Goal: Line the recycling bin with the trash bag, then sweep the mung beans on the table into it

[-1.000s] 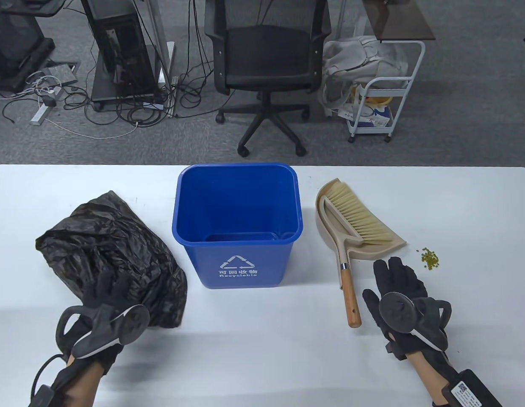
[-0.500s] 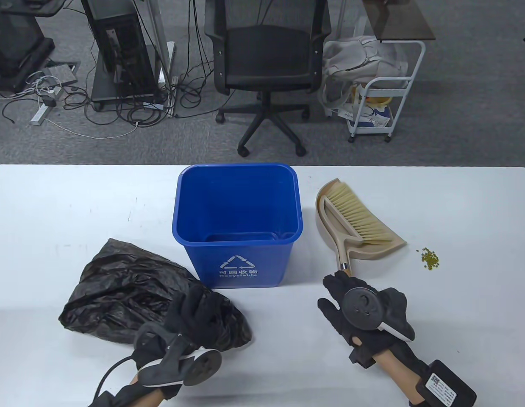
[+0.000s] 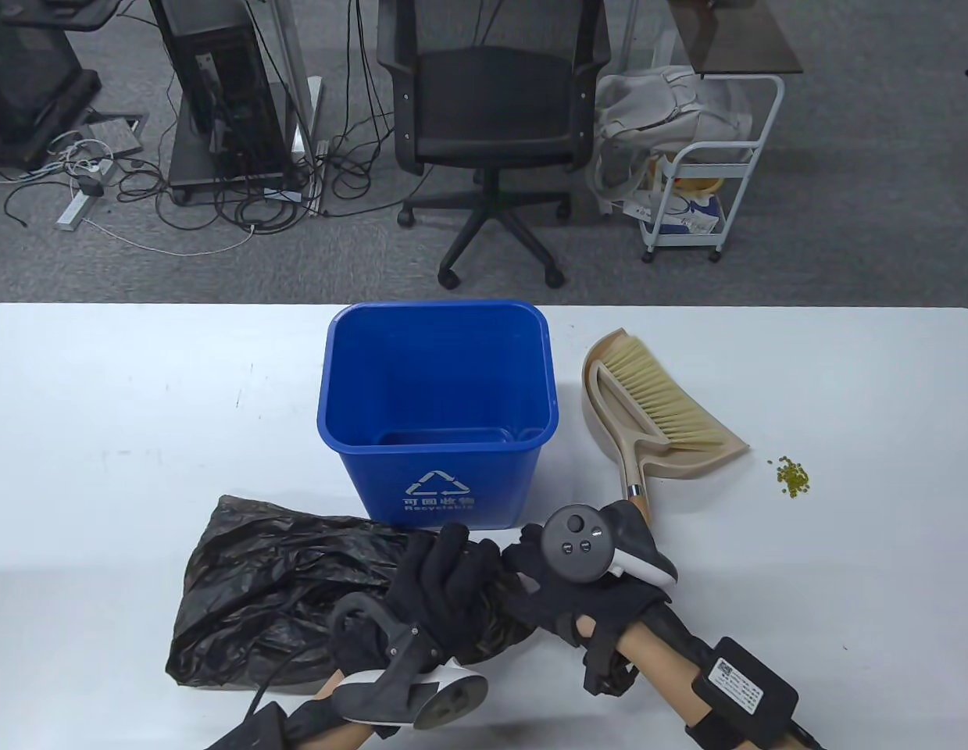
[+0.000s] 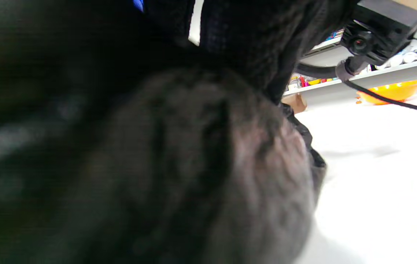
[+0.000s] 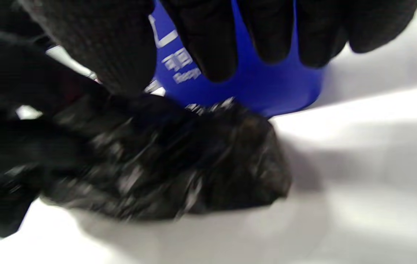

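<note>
The white tabletop (image 3: 140, 406) is carrying everything. The blue recycling bin (image 3: 437, 414) is standing upright at its middle, unlined and open-mouthed. Just in front of it and to the left, the black trash bag (image 3: 280, 586) is lying crumpled in a loose heap, glossy and wrinkled, its near corner bunching toward the bin's front wall. It is likely going to handle as thin, light, slippery film that folds on itself, so the best hold is probably at the mouth's hem, one edge per hand, to spread it open. The left hand (image 3: 444, 586) is gripping the bag's right end with curled fingers. The right hand (image 3: 577, 594) is reaching in beside it, fingers hanging relaxed just above the plastic, grasping nothing clearly. The mung beans (image 3: 792, 476) are sitting in a small cluster well to the right.
</note>
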